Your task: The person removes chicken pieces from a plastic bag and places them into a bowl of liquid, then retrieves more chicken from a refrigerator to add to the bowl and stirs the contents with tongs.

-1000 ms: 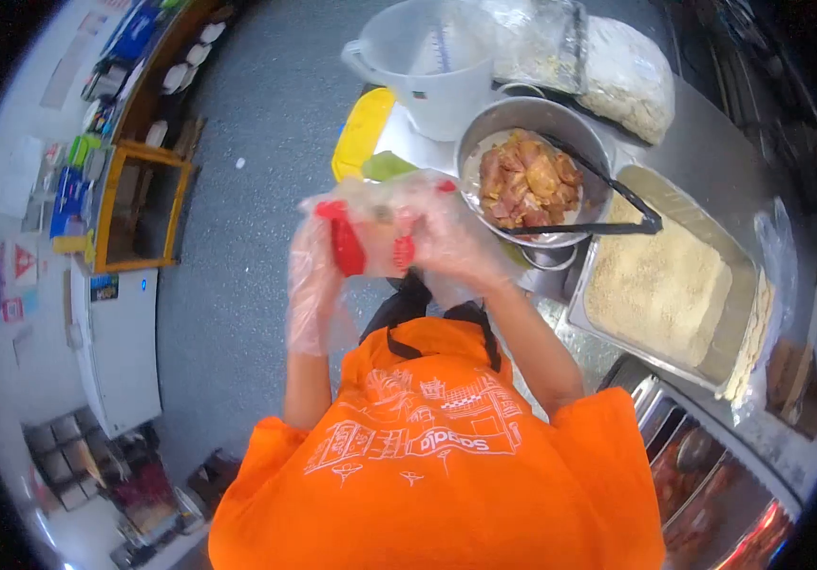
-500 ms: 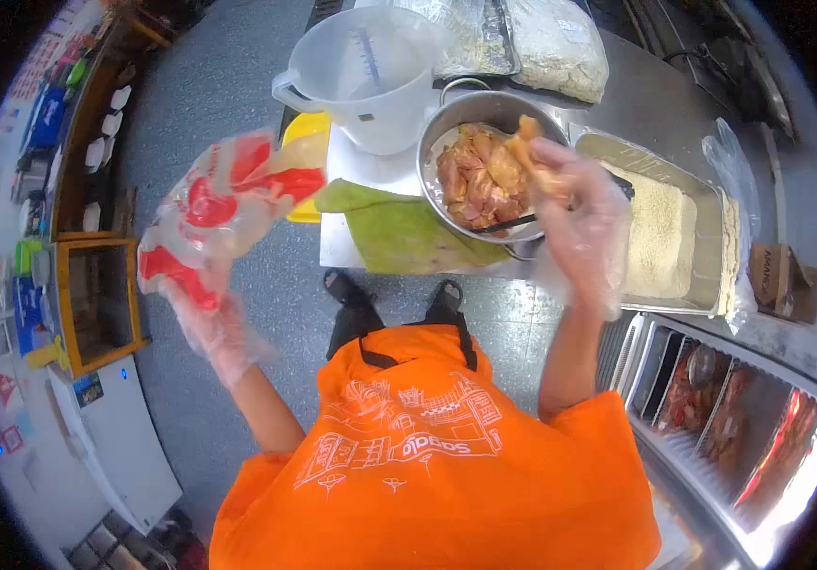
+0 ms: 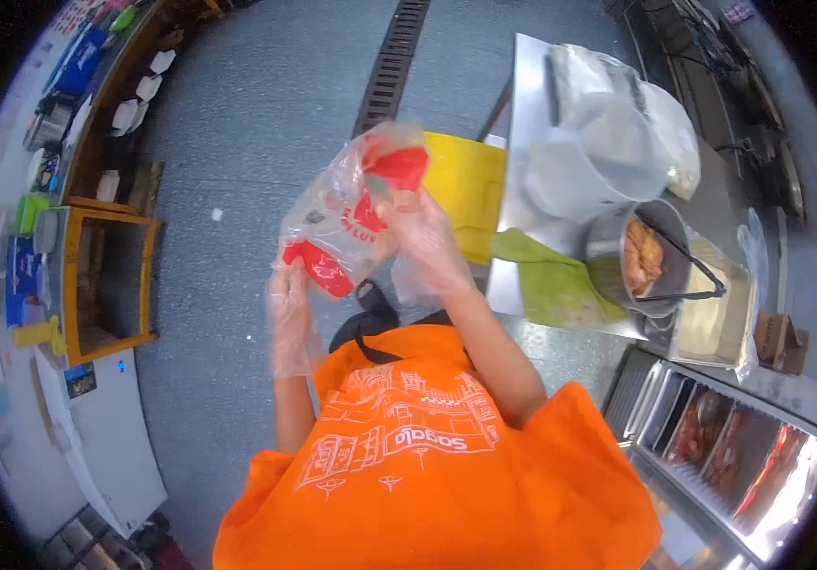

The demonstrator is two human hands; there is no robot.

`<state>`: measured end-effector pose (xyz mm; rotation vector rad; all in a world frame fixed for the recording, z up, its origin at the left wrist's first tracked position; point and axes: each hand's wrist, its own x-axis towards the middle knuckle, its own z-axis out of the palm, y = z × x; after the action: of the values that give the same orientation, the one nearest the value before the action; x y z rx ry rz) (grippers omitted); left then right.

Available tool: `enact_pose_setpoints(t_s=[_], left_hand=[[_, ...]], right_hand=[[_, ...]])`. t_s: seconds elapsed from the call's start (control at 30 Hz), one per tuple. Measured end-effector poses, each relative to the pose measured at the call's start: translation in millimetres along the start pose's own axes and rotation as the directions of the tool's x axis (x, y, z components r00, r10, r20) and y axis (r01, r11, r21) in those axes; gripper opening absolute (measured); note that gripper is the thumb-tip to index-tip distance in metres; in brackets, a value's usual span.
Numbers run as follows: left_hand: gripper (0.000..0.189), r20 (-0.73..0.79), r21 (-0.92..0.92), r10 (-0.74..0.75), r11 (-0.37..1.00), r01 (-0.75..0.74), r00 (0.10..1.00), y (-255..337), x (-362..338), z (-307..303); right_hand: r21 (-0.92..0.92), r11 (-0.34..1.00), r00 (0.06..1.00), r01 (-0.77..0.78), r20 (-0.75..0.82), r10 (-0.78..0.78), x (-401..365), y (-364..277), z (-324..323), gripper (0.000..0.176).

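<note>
A clear plastic bag with red print (image 3: pixel 337 223) is stretched between my two hands over the floor. My left hand (image 3: pixel 292 309), in a clear plastic glove, is closed on the bag's lower left edge. My right hand (image 3: pixel 423 242), gloved the same way, grips the bag's right side near a red patch; its fingertips are partly hidden by the plastic. To the right stands a metal pot (image 3: pixel 608 252) holding raw pieces of meat (image 3: pixel 643 256), with a black bent bar (image 3: pixel 698 261) across its opening.
A green cloth (image 3: pixel 560 285) hangs over the edge of the metal table (image 3: pixel 532 95), near a translucent measuring jug (image 3: pixel 589 171). A yellow bin (image 3: pixel 465 195) stands beside the table. Beyond the pot is a tray of pale crumbs (image 3: pixel 703 328); an open chilled drawer (image 3: pixel 731 427) is lower right.
My right hand has left the pot, where it held a piece of meat, and now grips the bag. That piece is out of sight. The view has turned left, away from the table.
</note>
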<state>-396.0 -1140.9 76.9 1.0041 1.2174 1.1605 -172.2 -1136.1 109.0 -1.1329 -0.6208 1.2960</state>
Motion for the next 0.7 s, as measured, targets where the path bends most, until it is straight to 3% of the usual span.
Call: enact_pose_setpoints(t_s=[0.03, 0.07, 0.1, 0.13, 0.17, 0.2, 0.23, 0.27, 0.3, 0.33, 0.37, 0.4, 0.43, 0.5, 0.53, 0.57, 0.63, 0.7], left_hand=[[0.038, 0.063, 0.219, -0.03, 0.976, 0.015, 0.998, -11.6, 16.5, -41.4], [0.036, 0.119, 0.42, -0.07, 0.907, 0.013, 0.99, -16.9, 31.8, -67.1], [0.036, 0.12, 0.418, -0.069, 0.908, 0.013, 0.99, -12.1, 42.4, -77.2], [0.036, 0.06, 0.371, -0.134, 0.923, 0.103, 0.989, -8.6, 49.0, -87.0], [0.037, 0.003, 0.316, -0.204, 0.929, 0.193, 0.979, -7.7, 51.7, -92.6], [0.037, 0.0, 0.315, -0.216, 0.927, 0.205, 0.976, -16.5, 56.3, -107.3], [0.044, 0.0, 0.507, -0.298, 0.823, 0.257, 0.955, -31.6, 65.9, -134.6], [0.052, -0.016, 0.679, -0.372, 0.677, 0.283, 0.928, -48.6, 74.3, -159.3], [0.052, -0.017, 0.685, -0.375, 0.671, 0.284, 0.927, -65.7, 75.7, -179.5], [0.062, -0.118, 0.707, -0.456, 0.585, 0.397, 0.882, -85.4, 68.5, -201.4], [0.073, -0.221, 0.714, -0.523, 0.488, 0.502, 0.823, -105.5, 58.7, -224.6], [0.08, -0.181, 0.805, -0.527, 0.405, 0.433, 0.83, -128.4, 50.7, -253.3], [0.087, -0.139, 0.88, -0.533, 0.32, 0.351, 0.834, -146.3, 39.6, -276.5], [0.091, -0.262, 0.722, -0.816, 0.188, 0.666, 0.515, -155.9, 10.4, -298.5], [0.089, -0.289, 0.643, -0.844, 0.178, 0.744, 0.452, -162.6, -7.4, -305.8], [0.088, -0.308, 0.559, -0.869, 0.163, 0.813, 0.386, -169.7, -25.9, -313.5], [0.087, -0.299, 0.519, -0.883, 0.168, 0.838, 0.362, -183.0, -61.3, -327.6], [0.086, -0.279, 0.537, -0.875, 0.199, 0.82, 0.395, -196.9, -87.8, -341.8]], right_hand=[[-0.278, 0.961, 1.0, -0.005, -0.003, 0.004, 12.0, 3.4, 19.8, 0.044], [-0.274, 0.962, 1.0, -0.003, -0.004, 0.002, 21.2, 16.4, 34.0, 0.044], [-0.459, 0.867, 0.981, 0.195, 0.074, -0.181, 31.0, 33.0, 46.3, 0.05], [-0.607, 0.702, 0.926, 0.371, 0.185, -0.33, 37.7, 49.4, 54.7, 0.057], [-0.636, 0.74, 0.975, 0.218, 0.173, -0.139, 31.1, 38.8, 67.2, 0.064], [-0.64, 0.74, 0.977, 0.207, 0.17, -0.127, 34.7, 47.3, 70.2, 0.064], [-0.633, 0.748, 0.98, 0.2, 0.13, -0.151, 40.8, 61.2, 75.1, 0.062], [-0.622, 0.758, 0.98, 0.195, 0.089, -0.179, 46.9, 73.3, 79.0, 0.06], [-0.5, 0.843, 0.981, 0.196, 0.099, -0.169, 51.6, 82.7, 82.0, 0.048], [-0.493, 0.849, 0.982, 0.189, 0.092, -0.165, 56.5, 96.2, 84.1, 0.048], [-0.184, 0.98, 0.996, -0.077, 0.034, 0.085, 61.9, 111.3, 84.7, 0.046], [0.148, 0.932, 0.943, -0.332, 0.065, 0.326, 68.0, 125.3, 85.1, 0.045], [0.249, 0.904, 0.937, -0.347, 0.135, 0.323, 72.5, 137.6, 90.4, 0.033], [0.242, 0.866, 0.895, -0.437, 0.216, 0.391, 72.1, 147.9, 96.5, 0.032], [0.226, 0.824, 0.842, -0.52, 0.297, 0.45, 72.0, 152.6, 100.6, 0.032], [0.24, 0.824, 0.848, -0.513, 0.292, 0.443, 72.2, 159.6, 105.4, 0.032], [0.159, 0.867, 0.829, -0.472, 0.413, 0.376, 76.7, 180.1, 111.1, 0.032], [0.191, 0.84, 0.822, -0.508, 0.401, 0.405, 86.9, 213.3, 109.6, 0.033]])
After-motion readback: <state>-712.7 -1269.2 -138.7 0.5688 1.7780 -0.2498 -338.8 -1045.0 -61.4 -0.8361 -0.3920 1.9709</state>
